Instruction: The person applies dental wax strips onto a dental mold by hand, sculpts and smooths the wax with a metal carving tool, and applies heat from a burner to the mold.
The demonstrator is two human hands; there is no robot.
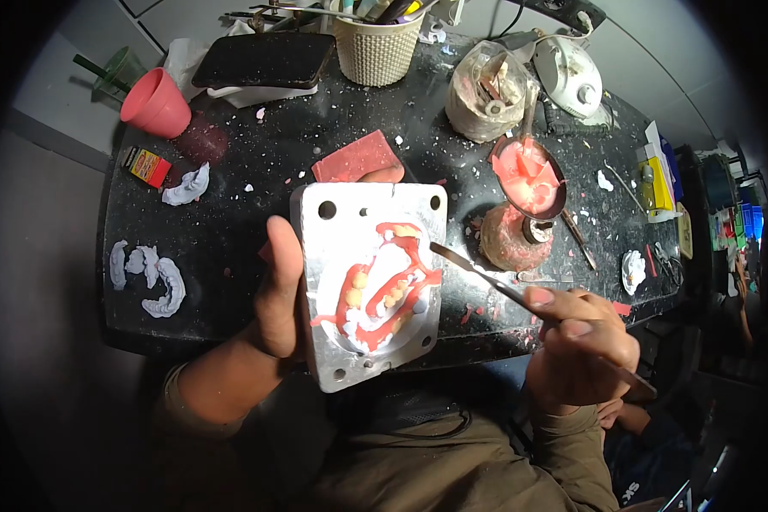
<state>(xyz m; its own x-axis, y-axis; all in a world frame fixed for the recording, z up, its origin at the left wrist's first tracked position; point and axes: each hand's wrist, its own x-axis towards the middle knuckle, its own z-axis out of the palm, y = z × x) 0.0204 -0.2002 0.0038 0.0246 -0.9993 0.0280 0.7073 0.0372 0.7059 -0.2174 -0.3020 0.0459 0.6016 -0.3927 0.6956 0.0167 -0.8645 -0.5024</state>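
Observation:
My left hand (282,290) grips a metal dental flask half (333,247) from its left side and behind, thumb along the edge. White plaster (394,258) fills the flask, with strips of red wax (347,294) and several yellowish artificial teeth (393,294) set in it. Between the fingers of my right hand (582,346) is a wax knife (495,282). Its narrow blade tip is at the flask's right edge; whether it touches cannot be told. A pink wax sheet (358,156) lies on the bench behind the flask.
A pan of pink wax (529,179) sits above a wax-spattered burner (514,239). Plaster pieces (166,290) lie left, near a matchbox (147,167) and a pink cup (155,104). A woven pot of tools (377,51) and a scrap bag (486,94) stand at the back.

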